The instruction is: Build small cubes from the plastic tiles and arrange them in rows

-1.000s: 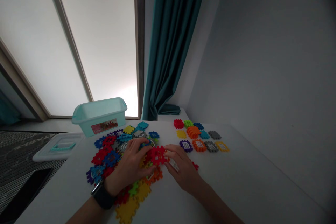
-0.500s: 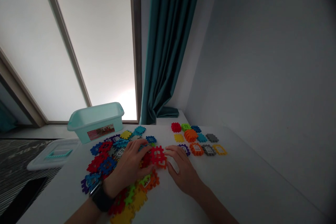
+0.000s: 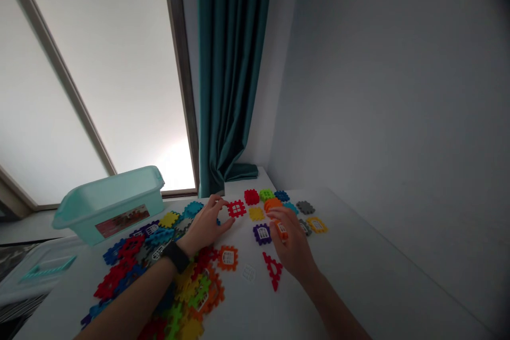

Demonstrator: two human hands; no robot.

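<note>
My left hand [image 3: 210, 226] is at the left edge of a red square window tile [image 3: 236, 209], thumb and index finger apart. That notched plastic tile lies flat beside a red stack [image 3: 251, 197]; whether a fingertip touches it I cannot tell. Over the orange tiles is my right hand [image 3: 290, 239], its fingers bent and spread. It partly covers an orange window tile [image 3: 281, 229] and an orange stack [image 3: 272, 203]. Between my forearms lie a red triangular piece [image 3: 273, 271], a faint white window insert [image 3: 249, 273] and another orange window tile [image 3: 228, 258].
A mixed heap of notched tiles [image 3: 133, 247] spreads under my left forearm. Behind it stands a mint plastic bin [image 3: 113, 204], its lid [image 3: 43, 265] lower left. Sorted tiles, including a purple window tile [image 3: 262, 234] and a yellow one [image 3: 317, 224], sit near the wall.
The red window tile has moved from between my hands to the sorted group. My right hand has gone forward over the orange tiles, uncovering the red triangle. The view has turned right.
</note>
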